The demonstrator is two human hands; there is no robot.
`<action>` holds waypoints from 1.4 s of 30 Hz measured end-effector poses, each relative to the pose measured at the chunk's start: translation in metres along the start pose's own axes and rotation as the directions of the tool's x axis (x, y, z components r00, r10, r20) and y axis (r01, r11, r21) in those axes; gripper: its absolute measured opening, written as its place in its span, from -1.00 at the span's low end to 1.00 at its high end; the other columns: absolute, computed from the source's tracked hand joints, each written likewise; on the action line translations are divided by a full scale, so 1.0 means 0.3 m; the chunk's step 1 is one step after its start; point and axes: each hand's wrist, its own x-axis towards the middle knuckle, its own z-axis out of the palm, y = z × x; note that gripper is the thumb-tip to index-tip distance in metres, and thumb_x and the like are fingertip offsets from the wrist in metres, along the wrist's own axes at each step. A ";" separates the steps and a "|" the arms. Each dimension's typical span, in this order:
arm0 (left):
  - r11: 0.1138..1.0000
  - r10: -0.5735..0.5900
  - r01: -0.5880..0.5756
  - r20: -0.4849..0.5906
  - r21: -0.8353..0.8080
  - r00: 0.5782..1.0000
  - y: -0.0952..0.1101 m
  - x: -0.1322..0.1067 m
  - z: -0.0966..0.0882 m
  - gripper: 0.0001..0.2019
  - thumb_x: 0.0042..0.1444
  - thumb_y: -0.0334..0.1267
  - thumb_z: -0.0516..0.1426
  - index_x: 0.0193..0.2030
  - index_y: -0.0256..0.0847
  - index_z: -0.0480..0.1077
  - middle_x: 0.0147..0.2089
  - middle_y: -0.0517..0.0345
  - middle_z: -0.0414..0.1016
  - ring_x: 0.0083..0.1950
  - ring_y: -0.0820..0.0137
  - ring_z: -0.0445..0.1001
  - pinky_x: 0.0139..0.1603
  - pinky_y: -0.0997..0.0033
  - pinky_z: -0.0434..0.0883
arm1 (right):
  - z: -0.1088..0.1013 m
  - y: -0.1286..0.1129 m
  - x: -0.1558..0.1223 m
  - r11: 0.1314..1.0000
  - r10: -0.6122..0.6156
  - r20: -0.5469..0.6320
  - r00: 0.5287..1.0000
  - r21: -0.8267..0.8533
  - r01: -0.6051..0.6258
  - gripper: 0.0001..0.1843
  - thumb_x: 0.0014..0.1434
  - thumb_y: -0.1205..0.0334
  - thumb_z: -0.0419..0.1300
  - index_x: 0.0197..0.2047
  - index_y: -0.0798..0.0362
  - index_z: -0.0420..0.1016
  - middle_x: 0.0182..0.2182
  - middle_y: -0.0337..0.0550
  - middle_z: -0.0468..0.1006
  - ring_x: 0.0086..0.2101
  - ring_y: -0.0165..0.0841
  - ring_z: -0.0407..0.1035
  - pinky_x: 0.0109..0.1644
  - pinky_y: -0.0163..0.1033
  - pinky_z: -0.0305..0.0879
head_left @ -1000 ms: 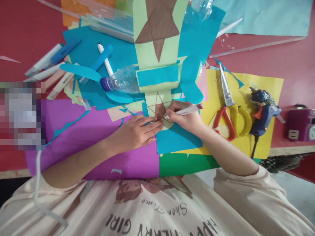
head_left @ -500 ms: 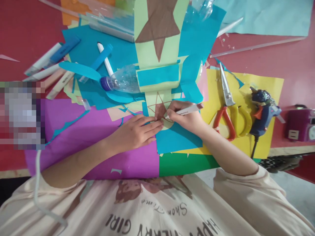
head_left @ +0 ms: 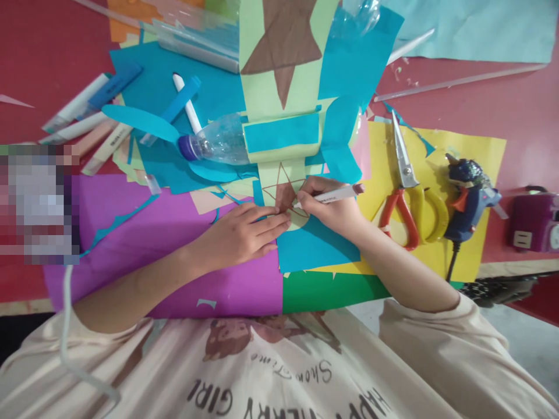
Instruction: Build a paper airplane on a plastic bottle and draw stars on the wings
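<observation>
In my right hand (head_left: 334, 209) is a white marker (head_left: 336, 194), its tip down on a brown-outlined star (head_left: 285, 195) whose middle is partly coloured brown. The star is drawn on a pale green paper strip (head_left: 293, 170). My left hand (head_left: 248, 231) lies flat with fingers stretched out, fingertips pressing the strip beside the star. Just beyond, a clear plastic bottle (head_left: 225, 139) with a purple cap lies on its side, a blue paper band (head_left: 283, 132) over it. Farther up, a larger brown star (head_left: 283, 46) is filled in on pale green paper.
Scissors (head_left: 406, 180) with red and yellow handles and a blue glue gun (head_left: 467, 203) rest on yellow paper (head_left: 471, 256) at right. Several markers (head_left: 81, 102) lie at upper left. Purple paper (head_left: 174, 291) spreads under my left arm. A purple box-like device (head_left: 535, 221) stands far right.
The marker has shifted very slightly at the star's right side, its back end tilting a little. My left hand stays in place.
</observation>
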 end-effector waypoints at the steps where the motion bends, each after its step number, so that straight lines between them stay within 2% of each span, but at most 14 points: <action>1: 1.000 -0.003 0.003 0.003 -0.006 1.000 0.000 0.000 0.000 -0.69 0.35 -0.28 0.00 0.17 -0.23 0.35 0.13 0.01 0.49 0.11 0.24 0.42 0.09 0.17 0.37 | -0.002 -0.001 0.002 1.000 -0.009 0.008 1.000 -0.001 0.009 -0.69 0.04 0.20 0.06 -0.62 0.00 0.01 -0.69 -0.36 0.12 -0.59 -0.52 0.02 -0.52 -0.32 -0.07; 7: 1.000 0.022 -0.021 -0.046 0.019 0.999 -0.001 0.008 -0.002 -0.70 0.35 -0.29 -0.01 0.13 -0.31 0.38 0.13 0.03 0.49 0.07 0.24 0.44 0.03 0.19 0.37 | -0.013 -0.003 0.009 0.990 -0.022 0.023 0.999 0.140 0.018 -0.69 0.03 0.23 0.08 -0.64 -0.01 0.03 -0.70 -0.35 0.14 -0.61 -0.52 0.05 -0.53 -0.32 -0.01; 10: 0.999 0.027 -0.025 -0.053 0.040 0.998 0.001 0.012 -0.008 -0.71 0.36 -0.29 -0.03 0.11 -0.31 0.39 0.12 0.05 0.50 0.06 0.26 0.45 0.02 0.20 0.35 | -0.015 0.001 0.001 0.975 0.007 -0.040 0.999 0.221 0.002 -0.60 0.10 0.09 0.12 -0.63 -0.01 0.05 -0.70 -0.35 0.17 -0.62 -0.51 0.11 -0.52 -0.31 0.06; 14: 0.997 0.039 -0.036 -0.051 0.062 0.998 0.003 0.010 -0.019 -0.71 0.37 -0.31 -0.06 0.04 -0.33 0.43 0.09 0.06 0.52 0.09 0.25 0.43 0.05 0.18 0.32 | -0.020 0.008 -0.010 0.967 0.042 -0.063 0.997 0.252 -0.025 -0.53 0.16 -0.14 0.09 -0.59 0.02 0.25 -0.70 -0.32 0.25 -0.65 -0.51 0.13 -0.55 -0.29 0.06; 18: 0.998 0.021 -0.019 -0.037 0.060 0.999 0.005 0.001 -0.021 -0.71 0.37 -0.27 -0.03 0.05 -0.33 0.43 0.09 0.01 0.52 0.12 0.25 0.42 0.09 0.19 0.32 | -0.021 0.005 -0.012 0.967 0.010 -0.030 1.000 0.254 -0.002 -0.67 0.09 -0.04 0.20 -0.48 0.04 0.34 -0.60 -0.29 0.36 -0.59 -0.49 0.20 -0.47 -0.29 0.14; 20: 0.999 0.009 -0.008 -0.022 0.053 1.000 0.008 -0.002 -0.017 -0.70 0.36 -0.24 -0.01 0.08 -0.30 0.42 0.11 -0.01 0.50 0.14 0.25 0.41 0.12 0.19 0.33 | -0.018 0.003 -0.012 0.972 0.001 -0.026 1.000 0.233 0.005 -0.70 0.07 0.01 0.22 -0.50 0.04 0.32 -0.60 -0.30 0.35 -0.57 -0.48 0.22 -0.44 -0.28 0.15; 24: 0.998 0.009 -0.008 -0.018 0.065 1.000 0.013 -0.002 -0.011 -0.70 0.35 -0.24 -0.01 0.10 -0.26 0.40 0.13 -0.02 0.48 0.14 0.26 0.42 0.12 0.19 0.35 | -0.009 0.004 -0.013 0.990 0.057 -0.063 0.996 0.134 -0.048 -0.61 0.07 -0.01 0.19 -0.61 0.03 0.22 -0.66 -0.30 0.30 -0.58 -0.48 0.18 -0.44 -0.27 0.12; 28: 0.997 0.020 -0.018 -0.022 0.076 1.000 0.017 0.001 -0.016 -0.71 0.33 -0.28 0.00 0.09 -0.29 0.40 0.12 -0.03 0.49 0.12 0.25 0.43 0.09 0.19 0.38 | -0.007 0.008 -0.013 0.996 0.056 -0.061 0.997 0.066 -0.052 -0.64 0.06 0.03 0.17 -0.64 0.02 0.23 -0.66 -0.28 0.32 -0.57 -0.45 0.19 -0.43 -0.26 0.13; 33: 0.997 0.020 -0.018 -0.024 0.074 1.000 0.017 0.001 -0.020 -0.72 0.34 -0.28 0.00 0.09 -0.29 0.40 0.13 -0.02 0.49 0.12 0.25 0.43 0.10 0.20 0.36 | -0.005 0.007 -0.015 0.999 0.038 -0.058 0.998 0.029 -0.036 -0.68 0.05 0.07 0.14 -0.63 0.03 0.23 -0.66 -0.28 0.32 -0.56 -0.46 0.18 -0.44 -0.27 0.11; 38: 0.998 0.026 -0.023 -0.060 0.057 0.998 0.011 -0.002 -0.005 -0.71 0.34 -0.26 0.00 0.10 -0.30 0.39 0.12 -0.02 0.49 0.13 0.23 0.43 0.09 0.18 0.36 | -0.004 -0.005 -0.015 0.997 0.081 -0.041 0.996 0.016 -0.080 -0.63 0.00 0.07 0.10 -0.66 0.01 0.04 -0.68 -0.31 0.20 -0.56 -0.49 0.08 -0.48 -0.30 0.05; 42: 0.997 0.025 -0.023 -0.030 0.068 0.999 0.010 0.000 -0.007 -0.70 0.34 -0.25 -0.01 0.11 -0.28 0.39 0.13 -0.02 0.48 0.14 0.24 0.42 0.10 0.18 0.37 | -0.011 -0.004 -0.008 0.997 0.074 0.010 0.997 0.020 -0.074 -0.67 -0.03 0.07 0.09 -0.65 0.01 0.07 -0.67 -0.32 0.17 -0.57 -0.50 0.05 -0.48 -0.31 0.02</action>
